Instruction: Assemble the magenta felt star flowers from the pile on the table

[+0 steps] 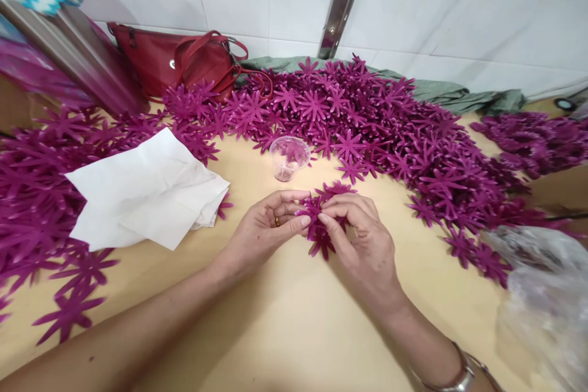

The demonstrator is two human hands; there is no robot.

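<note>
Near the middle of the table, both hands meet on a purple flower-shaped piece (314, 218) with narrow petals. My left hand (275, 220), with a ring on one finger, pinches its left side between thumb and fingers. From the right, my right hand (362, 229) has thumb and index finger closed on the same piece. More purple petals show just behind and below the fingers, so I cannot tell how many pieces are together there. A small clear plastic cup (290, 159) stands just beyond the hands.
A large heap of purple flower pieces (367, 116) curves along the back and right. Another pile (37, 196) lies at left, with white sheets (147, 190) over part of it. A red handbag (156, 61) leans by the wall; a clear plastic bag (546, 294) lies at right.
</note>
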